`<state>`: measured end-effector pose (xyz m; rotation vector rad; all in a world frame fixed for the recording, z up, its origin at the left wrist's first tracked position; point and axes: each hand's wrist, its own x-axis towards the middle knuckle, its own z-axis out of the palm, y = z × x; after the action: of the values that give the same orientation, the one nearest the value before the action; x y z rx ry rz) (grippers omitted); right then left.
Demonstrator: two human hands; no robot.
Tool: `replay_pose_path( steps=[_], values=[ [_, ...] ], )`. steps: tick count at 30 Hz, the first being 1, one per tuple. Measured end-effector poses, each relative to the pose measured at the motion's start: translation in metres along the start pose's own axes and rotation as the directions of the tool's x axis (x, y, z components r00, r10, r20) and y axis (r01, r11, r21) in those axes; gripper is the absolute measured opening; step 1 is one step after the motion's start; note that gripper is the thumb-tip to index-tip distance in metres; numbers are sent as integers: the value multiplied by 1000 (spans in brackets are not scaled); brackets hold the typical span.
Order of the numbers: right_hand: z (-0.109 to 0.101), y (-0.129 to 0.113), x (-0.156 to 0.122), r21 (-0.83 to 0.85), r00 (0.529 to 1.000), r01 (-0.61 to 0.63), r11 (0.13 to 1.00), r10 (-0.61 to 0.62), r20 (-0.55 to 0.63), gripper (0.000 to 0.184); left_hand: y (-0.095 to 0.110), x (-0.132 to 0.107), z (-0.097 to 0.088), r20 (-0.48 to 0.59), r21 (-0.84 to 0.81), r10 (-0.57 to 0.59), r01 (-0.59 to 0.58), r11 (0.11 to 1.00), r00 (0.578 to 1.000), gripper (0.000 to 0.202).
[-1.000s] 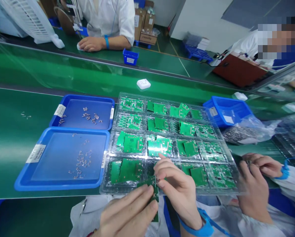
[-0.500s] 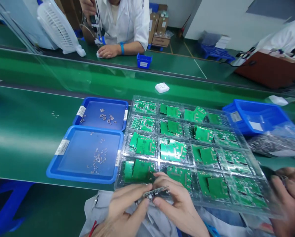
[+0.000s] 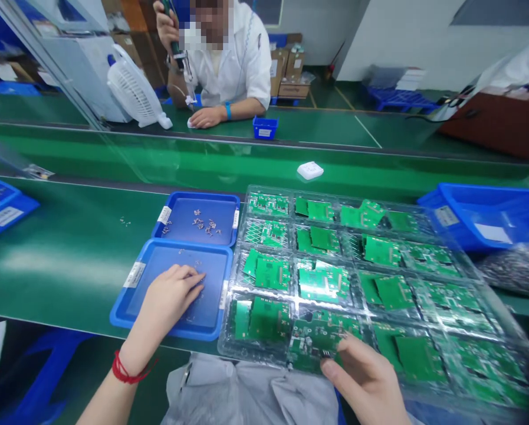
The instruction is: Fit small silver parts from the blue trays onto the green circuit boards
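My left hand is over the nearer blue tray, palm down. Its thumb and forefinger reach down among small metal parts, the tips slightly apart and nothing visible between them. My right hand pinches the right edge of a green circuit board with dark and silver components. That board is over the front part of a clear compartment tray, partly covering the boards beneath. Stacks of green circuit boards lie in the tray's compartments.
A second blue tray with metal parts adjoins the first. Blue bins stand right, beside a bag of small parts, and far left. A white object sits on the green strip. Across it, a co-worker holds a tool.
My left hand has let go of the circuit board and moved left into the nearer blue tray. My right hand keeps the board, now lower and to the right. The view has shifted.
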<state>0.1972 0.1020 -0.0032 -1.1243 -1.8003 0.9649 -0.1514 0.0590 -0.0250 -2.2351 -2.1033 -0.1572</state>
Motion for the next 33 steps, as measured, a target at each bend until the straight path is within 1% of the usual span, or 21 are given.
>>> replay_pose_path(
  steps=[3, 9, 15, 19, 21, 22, 23, 24, 25, 26, 27, 28, 30, 31, 32, 33],
  values=[
    [0, 1, 1, 4, 999, -12, 1000, 12, 30, 30, 2, 4, -2, 8, 23, 28, -28, 999, 1000, 23],
    [-1, 11, -3, 7, 997, -69, 998, 69, 28, 33, 4, 14, -14, 47, 55, 86, -89, 995, 995, 22],
    [-1, 19, -5, -31, 997, 7, 999, -5, 71, 28, 7, 24, -18, 79, 39, 122, -125, 991, 989, 20],
    [-1, 22, -8, -32, 998, 4, 999, -2, 69, 29, 3, 28, -23, 64, -14, 139, -138, 990, 988, 17],
    [1, 22, -9, -19, 999, -30, 999, 30, 30, 30, 5, 26, -30, 10, -106, 156, -154, 982, 988, 16],
    [4, 21, -8, -10, 999, -52, 999, 52, 2, 31, 8, 24, -34, -50, -202, 139, -147, 968, 989, 15],
    [7, 20, -8, 2, 997, -78, 997, 78, -26, 32, 14, 21, -38, -126, -328, 92, -129, 936, 988, 14],
    [10, 18, -6, 17, 994, -103, 995, 103, -42, 33, 23, 18, -41, -200, -475, 10, -106, 874, 980, 13],
    [14, 14, -3, 33, 991, -124, 992, 125, -48, 33, 34, 15, -44, -261, -616, -98, -88, 783, 960, 14],
    [18, 10, 1, 51, 989, -141, 989, 144, -38, 34, 47, 13, -45, -286, -732, -197, -81, 677, 938, 15],
    [22, 5, 5, 70, 988, -154, 986, 156, -16, 34, 61, 12, -45, -278, -823, -257, -91, 561, 925, 16],
    [26, -1, 10, 84, 987, -161, 983, 161, 4, 33, 76, 11, -44, -249, -895, -287, -107, 433, 925, 17],
    [31, -13, 19, 97, 988, -155, 983, 153, 34, 32, 103, 12, -39, -148, -978, -274, -99, 184, 950, 20],
    [33, -19, 22, 97, 989, -147, 984, 143, 47, 31, 115, 14, -36, -97, -994, -264, -77, 83, 960, 21],
    [35, -24, 24, 97, 989, -138, 986, 132, 64, 29, 123, 16, -32, -45, -999, -254, -45, 5, 966, 23],
    [36, -28, 26, 100, 990, -128, 987, 120, 80, 28, 130, 18, -29, 1, -998, -256, -13, -54, 967, 24]
  ],
)
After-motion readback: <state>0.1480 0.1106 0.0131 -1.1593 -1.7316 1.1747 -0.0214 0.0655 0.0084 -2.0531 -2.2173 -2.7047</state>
